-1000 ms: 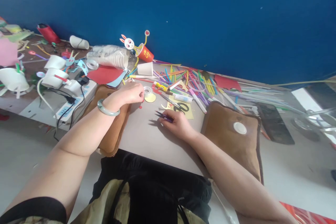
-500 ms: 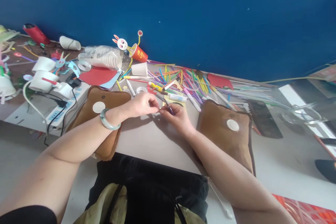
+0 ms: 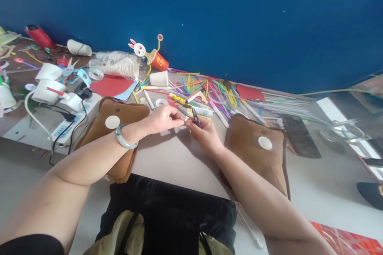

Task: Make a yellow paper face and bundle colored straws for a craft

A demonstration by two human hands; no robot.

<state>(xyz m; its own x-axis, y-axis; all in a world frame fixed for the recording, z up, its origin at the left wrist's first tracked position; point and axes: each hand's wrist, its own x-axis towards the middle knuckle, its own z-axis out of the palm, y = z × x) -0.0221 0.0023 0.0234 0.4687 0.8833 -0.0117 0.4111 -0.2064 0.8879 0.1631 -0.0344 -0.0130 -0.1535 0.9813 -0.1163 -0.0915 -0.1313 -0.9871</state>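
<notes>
Close together over the table's middle, both my hands meet at the fingertips. My left hand [image 3: 163, 120], with a pale bangle [image 3: 125, 137] on its wrist, pinches with thumb and forefinger; whatever lies in that pinch is too small to make out. In my right hand [image 3: 206, 132] is a pair of dark scissors [image 3: 196, 118], its handles standing up between the fingers and a thin blade reaching left. The right fingertips touch the left ones. Just beyond them lie a yellow marker [image 3: 177, 99], a white glue tube [image 3: 202, 110] and a pink-capped marker [image 3: 220, 114].
Brown cushioned pouches [image 3: 119, 143] [image 3: 257, 151] flank my hands. Behind are coloured pipe cleaners [image 3: 206, 87], a white paper cup [image 3: 159, 79], a red cup with a rabbit face [image 3: 158, 61] and stacked cups [image 3: 119, 65]. A power strip [image 3: 72, 121] with cables lies left, a phone [image 3: 299, 135] right.
The scissors have turned in my right hand, so handles and blade show more clearly. My left fingertips have shifted slightly right, and both hands remain together.
</notes>
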